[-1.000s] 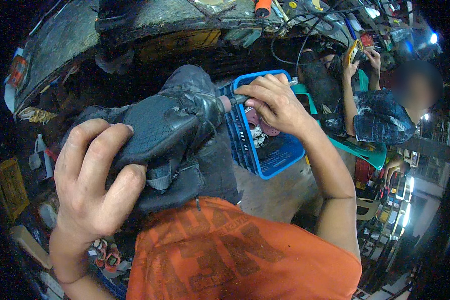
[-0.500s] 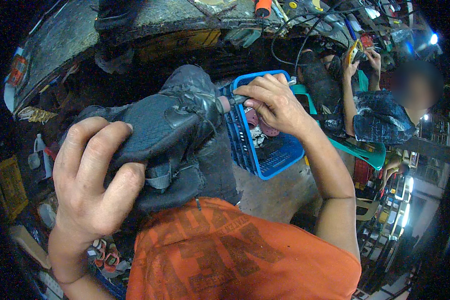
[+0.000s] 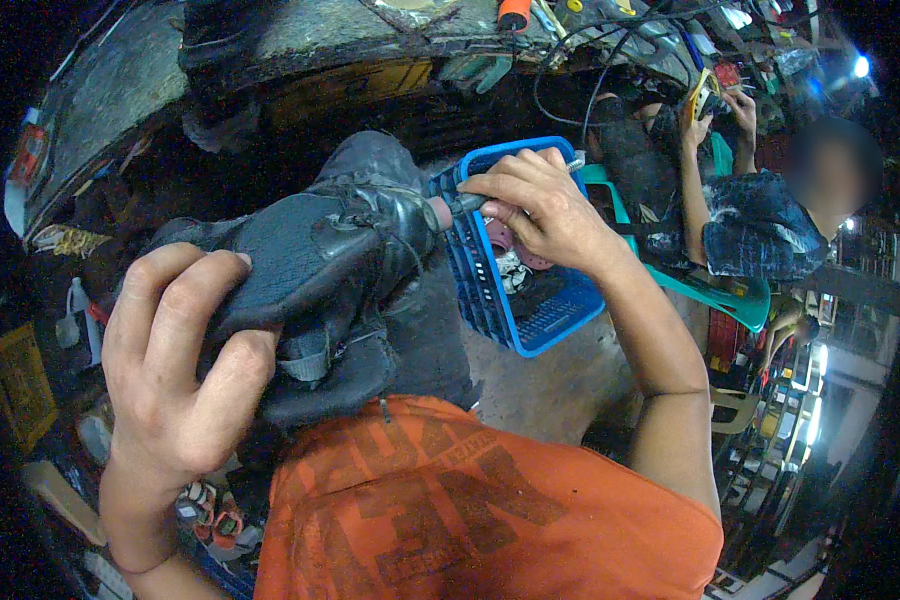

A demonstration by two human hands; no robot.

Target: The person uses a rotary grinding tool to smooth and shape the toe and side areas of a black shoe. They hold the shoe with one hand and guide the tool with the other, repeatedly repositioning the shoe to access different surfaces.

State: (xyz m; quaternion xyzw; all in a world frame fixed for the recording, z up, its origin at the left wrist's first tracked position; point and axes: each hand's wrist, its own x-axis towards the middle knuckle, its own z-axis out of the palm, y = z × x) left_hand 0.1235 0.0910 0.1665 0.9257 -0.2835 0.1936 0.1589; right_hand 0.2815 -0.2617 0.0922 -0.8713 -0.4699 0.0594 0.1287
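My left hand (image 3: 175,365) is closed round the left end of a black shoe (image 3: 290,250), with its thumb below and fingers over the top. A textured dark panel faces up, and a short strap hangs on its near side. My right hand (image 3: 545,205) grips a slim rotary grinder (image 3: 465,204) between thumb and fingers. The tool's pinkish, round grinding tip (image 3: 437,213) is at the shoe's glossy right end; whether it touches, I cannot tell. Behind my right hand stands a blue plastic basket (image 3: 560,330) with pink clogs (image 3: 500,237) inside.
A worn workbench (image 3: 320,35) runs along the far side, with black cables (image 3: 590,60) and tools. To the right, another person (image 3: 760,225) holds a yellow object near a green plastic chair (image 3: 715,300). Orange-and-dark shoes (image 3: 220,522) lie at lower left.
The shoe and my left hand have shifted slightly left in view. My right hand has moved slightly left with the grinder, its tip still at the shoe's right end.
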